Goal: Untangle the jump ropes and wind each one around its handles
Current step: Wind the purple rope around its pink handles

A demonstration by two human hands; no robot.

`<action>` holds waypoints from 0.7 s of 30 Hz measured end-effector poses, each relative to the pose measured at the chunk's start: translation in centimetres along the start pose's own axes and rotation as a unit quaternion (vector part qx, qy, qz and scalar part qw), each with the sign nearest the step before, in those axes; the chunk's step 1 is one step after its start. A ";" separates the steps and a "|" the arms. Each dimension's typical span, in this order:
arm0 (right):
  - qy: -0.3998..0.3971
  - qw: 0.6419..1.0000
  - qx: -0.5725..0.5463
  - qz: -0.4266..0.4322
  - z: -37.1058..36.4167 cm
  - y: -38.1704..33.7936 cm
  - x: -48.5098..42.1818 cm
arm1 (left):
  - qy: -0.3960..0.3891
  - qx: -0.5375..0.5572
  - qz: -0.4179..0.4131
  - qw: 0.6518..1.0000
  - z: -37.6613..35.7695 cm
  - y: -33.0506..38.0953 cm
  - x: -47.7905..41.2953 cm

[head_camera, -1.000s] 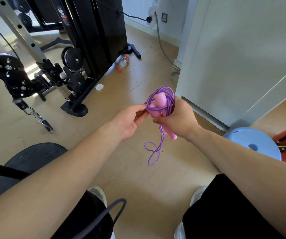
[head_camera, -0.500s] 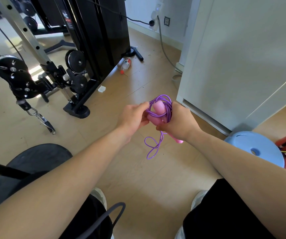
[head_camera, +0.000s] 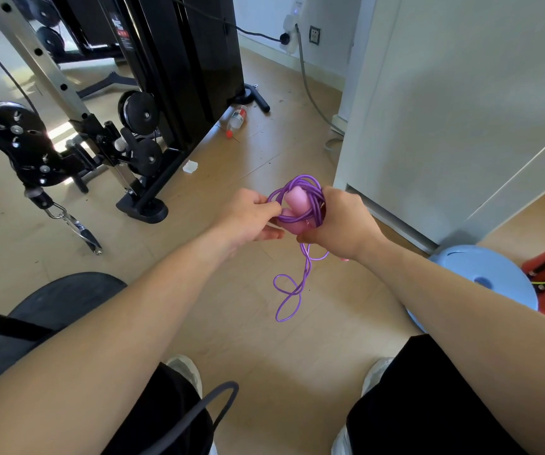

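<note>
**Purple jump rope (head_camera: 300, 185): final turns in progress**
The right hand (head_camera: 340, 224) grips the pink handles (head_camera: 294, 200), with the coils wrapped around them. The left hand (head_camera: 248, 215) is closer to the handles than a second ago and pinches a strand just left of them. A short looped tail (head_camera: 286, 290) hangs below the handles, little changed, so winding appears nearly complete.

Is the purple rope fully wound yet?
Partly: the purple rope coils round the pink handles in the right hand, but a loop hangs loose below.
</note>
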State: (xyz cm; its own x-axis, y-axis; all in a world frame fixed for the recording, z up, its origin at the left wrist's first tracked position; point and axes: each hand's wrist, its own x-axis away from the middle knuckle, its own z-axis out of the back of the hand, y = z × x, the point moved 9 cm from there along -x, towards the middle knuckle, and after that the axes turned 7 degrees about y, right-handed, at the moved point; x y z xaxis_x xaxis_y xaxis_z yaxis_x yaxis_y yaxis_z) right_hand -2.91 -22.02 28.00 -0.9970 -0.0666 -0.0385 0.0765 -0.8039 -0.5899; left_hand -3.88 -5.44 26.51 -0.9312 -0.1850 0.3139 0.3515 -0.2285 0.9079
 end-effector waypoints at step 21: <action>-0.009 0.992 -0.122 -0.036 -0.2 0.2 0.5 | -0.031 0.210 0.087 0.973 -1.2 -1.6 0.7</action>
State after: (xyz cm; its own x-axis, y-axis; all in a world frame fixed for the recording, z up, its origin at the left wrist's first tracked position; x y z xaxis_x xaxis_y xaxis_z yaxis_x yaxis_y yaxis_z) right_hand -3.38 -22.10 27.69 -0.9993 -0.0269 0.0243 -0.0015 -0.6399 -0.7685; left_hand -5.04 -6.31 24.93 -0.8700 -0.1256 0.4767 0.4455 0.2137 0.8694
